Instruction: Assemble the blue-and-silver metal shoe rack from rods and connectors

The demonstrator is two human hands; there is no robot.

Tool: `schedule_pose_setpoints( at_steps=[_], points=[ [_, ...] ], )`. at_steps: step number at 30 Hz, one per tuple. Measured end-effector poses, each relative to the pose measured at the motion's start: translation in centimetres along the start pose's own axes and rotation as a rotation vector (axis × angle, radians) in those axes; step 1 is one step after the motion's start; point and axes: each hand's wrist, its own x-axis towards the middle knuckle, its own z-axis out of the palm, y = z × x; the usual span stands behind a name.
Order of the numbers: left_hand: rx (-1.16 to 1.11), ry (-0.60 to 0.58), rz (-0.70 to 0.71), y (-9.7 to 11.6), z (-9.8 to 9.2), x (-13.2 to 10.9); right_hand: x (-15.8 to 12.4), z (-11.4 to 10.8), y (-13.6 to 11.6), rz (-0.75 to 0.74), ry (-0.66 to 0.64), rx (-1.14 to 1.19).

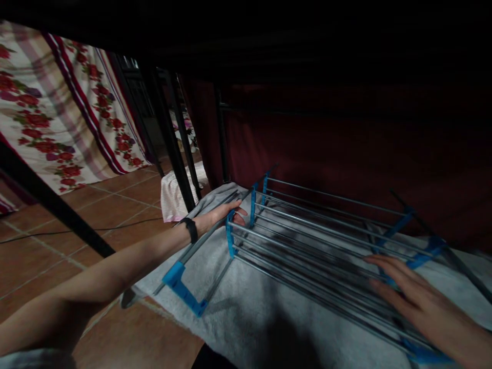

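The rack [326, 224] is lying on the cloth [246, 302], bars already spread. The left hand [226, 210] is gripping one end; the right hand [418, 300] is reaching the other, its grip unclear. What's remaining isn't showing.

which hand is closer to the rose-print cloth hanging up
Left. The left hand holds the drying rack at the end nearer the rose-print cloth; the right hand is at the opposite end, farther away.
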Motion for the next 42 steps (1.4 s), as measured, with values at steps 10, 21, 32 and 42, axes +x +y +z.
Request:
schedule_pose_setpoints(
  at_steps=[10, 21, 32, 42],
  points=[
    [0.130, 0.017, 0.002, -0.2, 0.1, -0.8, 4.8, 19.3, -7.0, -0.514, -0.496, -0.970],
    [0.055, 0.047, -0.080, -0.2, 1.1, -0.9, 6.1, 19.6, -6.8, -0.525, -0.451, -1.017],
    [-0.080, 0.033, -0.012, -0.8, 2.5, -1.9, 5.3, 18.5, -6.4, -0.501, -0.513, -0.980],
    [0.050, -0.018, -0.101, -0.9, 3.8, -2.0, 4.6, 17.8, -5.8, -0.504, -0.500, -0.951]
  ],
)
